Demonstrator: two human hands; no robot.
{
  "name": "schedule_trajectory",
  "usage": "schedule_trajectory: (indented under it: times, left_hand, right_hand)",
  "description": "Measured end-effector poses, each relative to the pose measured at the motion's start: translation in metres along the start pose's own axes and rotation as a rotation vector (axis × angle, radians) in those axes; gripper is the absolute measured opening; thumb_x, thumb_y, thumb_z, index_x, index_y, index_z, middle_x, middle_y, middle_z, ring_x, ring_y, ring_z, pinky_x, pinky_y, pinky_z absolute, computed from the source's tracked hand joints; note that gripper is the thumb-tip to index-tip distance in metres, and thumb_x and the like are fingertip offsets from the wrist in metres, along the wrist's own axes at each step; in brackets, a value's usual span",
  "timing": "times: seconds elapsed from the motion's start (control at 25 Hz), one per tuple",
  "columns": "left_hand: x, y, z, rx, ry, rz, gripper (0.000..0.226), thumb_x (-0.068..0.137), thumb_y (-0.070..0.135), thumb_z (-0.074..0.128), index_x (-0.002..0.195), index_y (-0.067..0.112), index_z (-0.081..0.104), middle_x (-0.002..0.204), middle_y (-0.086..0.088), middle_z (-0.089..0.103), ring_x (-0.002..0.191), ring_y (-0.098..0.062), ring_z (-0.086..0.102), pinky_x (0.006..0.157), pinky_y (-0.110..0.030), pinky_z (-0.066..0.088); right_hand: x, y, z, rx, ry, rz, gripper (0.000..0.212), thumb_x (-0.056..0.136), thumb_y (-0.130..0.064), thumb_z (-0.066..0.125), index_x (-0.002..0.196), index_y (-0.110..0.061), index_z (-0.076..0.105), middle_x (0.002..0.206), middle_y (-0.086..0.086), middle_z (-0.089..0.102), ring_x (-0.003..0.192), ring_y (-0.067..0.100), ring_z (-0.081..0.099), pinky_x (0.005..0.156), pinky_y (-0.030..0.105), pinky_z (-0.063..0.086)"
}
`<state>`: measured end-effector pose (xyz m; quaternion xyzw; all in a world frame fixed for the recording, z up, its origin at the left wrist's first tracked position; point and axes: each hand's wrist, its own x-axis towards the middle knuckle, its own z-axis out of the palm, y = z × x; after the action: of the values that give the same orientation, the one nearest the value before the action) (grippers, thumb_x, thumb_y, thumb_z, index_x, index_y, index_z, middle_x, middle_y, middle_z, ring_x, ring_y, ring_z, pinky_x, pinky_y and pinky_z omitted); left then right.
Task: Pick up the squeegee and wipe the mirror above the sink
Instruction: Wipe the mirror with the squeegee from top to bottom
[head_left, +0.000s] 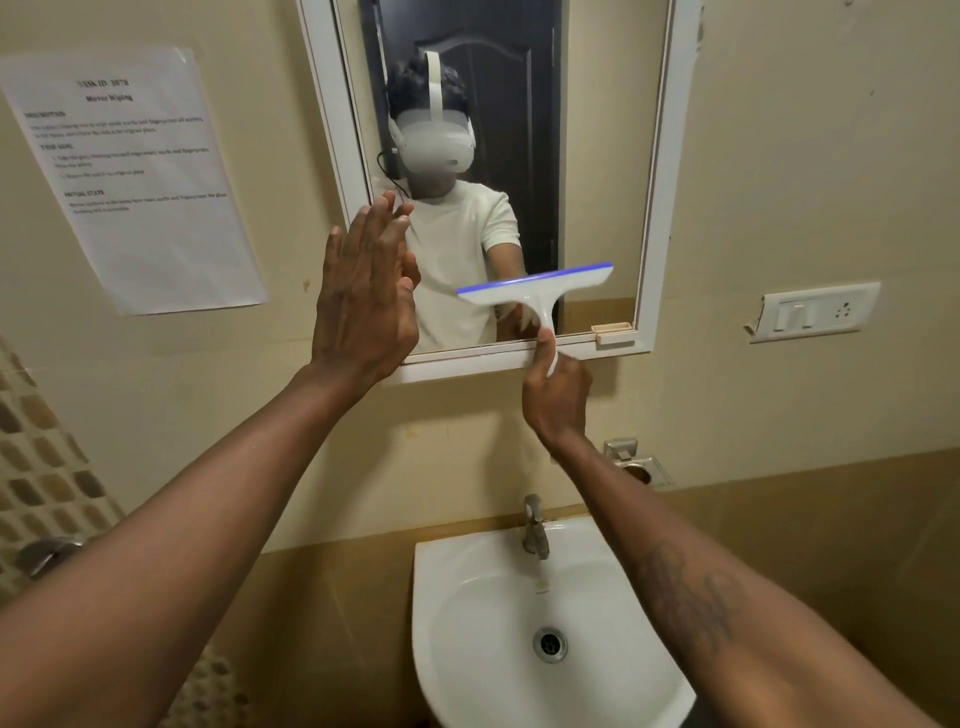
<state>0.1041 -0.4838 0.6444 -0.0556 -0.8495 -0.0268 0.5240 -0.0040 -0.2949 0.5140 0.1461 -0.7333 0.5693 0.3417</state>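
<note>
A white squeegee (535, 291) with a blue rubber edge is held up in front of the lower part of the mirror (597, 156), blade uppermost and slightly tilted. My right hand (556, 400) grips its short handle just below the mirror's white frame. My left hand (366, 291) is raised flat, fingers together and pointing up, at the mirror's lower left corner; whether it touches the glass is unclear. The mirror reflects a person in a white shirt wearing a headset.
A white sink (467, 597) with a metal tap (535, 527) sits directly below. A printed paper sheet (135, 176) is taped to the wall on the left. A switch and socket plate (815, 312) is on the right wall, and a metal holder (631, 460) below it.
</note>
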Motion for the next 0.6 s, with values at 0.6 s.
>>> schedule_trajectory:
  times: [0.6]
  left_hand:
    - [0.007, 0.028, -0.012, -0.006, 0.009, 0.034, 0.071, 0.089, 0.001, 0.055, 0.157, 0.011, 0.038, 0.172, -0.01, 0.026, 0.161, -0.028, 0.021, 0.132, -0.053, 0.013]
  right_hand:
    - [0.083, -0.072, -0.045, 0.001, 0.09, -0.06, 0.059, 0.111, -0.048, 0.032, 0.07, -0.024, 0.068, 0.057, -0.011, 0.056, 0.057, 0.001, 0.057, 0.054, 0.008, 0.034]
